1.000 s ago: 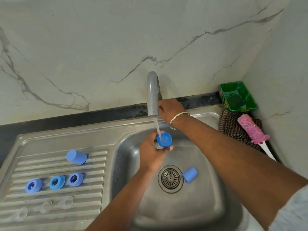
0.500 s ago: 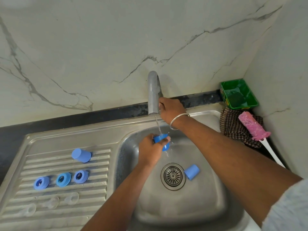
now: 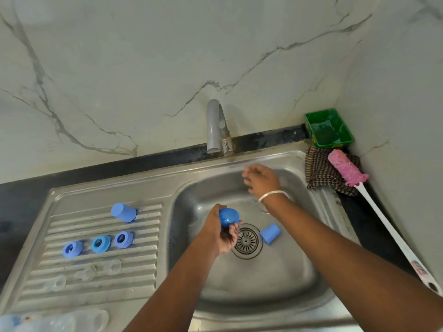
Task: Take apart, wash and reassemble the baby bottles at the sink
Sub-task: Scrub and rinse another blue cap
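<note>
1. My left hand [image 3: 221,232] curls round a smooth blue plastic cap [image 3: 229,217], holding it over the steel sink basin [image 3: 275,283] just left of the round slotted drain [image 3: 247,241].
2. My right hand [image 3: 260,178] hangs over the back of the basin, blurred, fingers loosely spread and holding nothing; a thin metal bangle [image 3: 273,195] circles its wrist.
3. A second blue cap [image 3: 270,233], a tapered cup shape, lies on its side just right of the drain.
4. Left of the drain, on the ribbed steel drainboard [image 3: 143,283], I see a third cap [image 3: 123,212], three blue collar rings [image 3: 98,243] in a row, and three clear soft teats [image 3: 84,274].
5. Behind the drain stands the curved grey tap [image 3: 214,125].
6. Well right of the drain lie a checked cloth [image 3: 321,173] and a pink fuzzy bottle brush [image 3: 346,170].
</note>
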The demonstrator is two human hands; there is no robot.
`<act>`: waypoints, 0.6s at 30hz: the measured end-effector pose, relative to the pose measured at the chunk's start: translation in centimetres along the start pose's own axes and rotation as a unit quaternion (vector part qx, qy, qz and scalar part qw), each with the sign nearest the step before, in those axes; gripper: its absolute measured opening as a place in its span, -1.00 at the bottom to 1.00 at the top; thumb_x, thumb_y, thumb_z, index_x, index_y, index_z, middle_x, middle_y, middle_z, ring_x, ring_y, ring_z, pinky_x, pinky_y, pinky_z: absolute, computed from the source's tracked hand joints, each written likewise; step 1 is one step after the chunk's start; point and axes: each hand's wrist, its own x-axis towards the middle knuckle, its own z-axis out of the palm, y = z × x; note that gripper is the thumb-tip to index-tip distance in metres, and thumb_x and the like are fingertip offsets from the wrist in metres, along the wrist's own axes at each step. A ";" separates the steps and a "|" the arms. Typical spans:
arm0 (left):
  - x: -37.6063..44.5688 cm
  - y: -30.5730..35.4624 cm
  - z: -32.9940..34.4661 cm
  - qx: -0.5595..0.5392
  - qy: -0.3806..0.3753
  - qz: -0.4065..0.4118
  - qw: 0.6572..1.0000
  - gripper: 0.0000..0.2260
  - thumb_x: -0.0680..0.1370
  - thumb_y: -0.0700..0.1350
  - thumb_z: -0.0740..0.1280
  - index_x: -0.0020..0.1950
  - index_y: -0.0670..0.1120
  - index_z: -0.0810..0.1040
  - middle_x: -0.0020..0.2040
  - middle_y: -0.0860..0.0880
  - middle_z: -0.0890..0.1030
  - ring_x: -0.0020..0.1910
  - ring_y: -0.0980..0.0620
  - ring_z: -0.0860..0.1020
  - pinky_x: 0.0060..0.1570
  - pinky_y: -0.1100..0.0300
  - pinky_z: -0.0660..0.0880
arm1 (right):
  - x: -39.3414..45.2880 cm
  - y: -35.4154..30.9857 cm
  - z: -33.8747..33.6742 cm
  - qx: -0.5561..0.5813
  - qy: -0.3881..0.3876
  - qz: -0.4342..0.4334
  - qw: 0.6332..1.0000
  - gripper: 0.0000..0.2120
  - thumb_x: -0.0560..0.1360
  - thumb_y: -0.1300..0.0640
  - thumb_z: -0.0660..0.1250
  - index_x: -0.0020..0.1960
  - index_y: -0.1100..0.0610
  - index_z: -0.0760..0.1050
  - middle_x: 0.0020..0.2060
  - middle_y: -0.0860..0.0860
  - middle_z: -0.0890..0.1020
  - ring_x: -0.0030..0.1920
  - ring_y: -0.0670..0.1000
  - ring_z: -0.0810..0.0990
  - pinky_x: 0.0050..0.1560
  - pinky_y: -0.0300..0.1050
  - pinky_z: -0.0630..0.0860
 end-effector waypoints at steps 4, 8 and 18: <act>-0.3 -2.9 0.8 0.073 0.052 0.023 0.996 -0.61 0.50 0.13 0.30 0.01 -0.22 0.45 -0.46 -0.07 0.47 -0.65 0.11 0.36 -0.65 0.38 0.31 | -1.4 5.7 -2.7 -0.056 0.003 0.083 0.995 -0.85 0.25 -0.14 0.29 -0.27 -0.18 0.62 -0.20 0.04 0.70 -0.07 0.15 0.66 -0.05 0.08 0.59; -0.5 -4.5 2.7 0.150 0.105 0.147 0.972 -0.55 0.44 0.10 0.52 0.10 -0.19 0.49 -0.24 -0.16 0.57 -0.50 0.04 0.51 -0.49 0.29 0.48 | -3.6 6.0 -5.1 -0.115 0.029 0.027 0.993 -0.89 0.32 -0.11 0.31 -0.24 -0.19 0.62 -0.15 -0.02 0.70 -0.02 0.10 0.67 0.08 0.07 0.57; -1.1 -6.8 1.9 0.255 0.087 0.222 0.937 -0.78 0.49 -0.08 0.51 -0.01 -0.16 0.55 -0.20 -0.13 0.55 -0.25 -0.04 0.54 -0.19 0.14 0.54 | -4.5 2.1 -15.4 -0.427 0.378 -0.158 0.806 -0.66 0.42 0.12 0.36 0.19 0.06 0.52 0.07 0.16 0.58 0.05 0.26 0.52 -0.08 0.11 0.48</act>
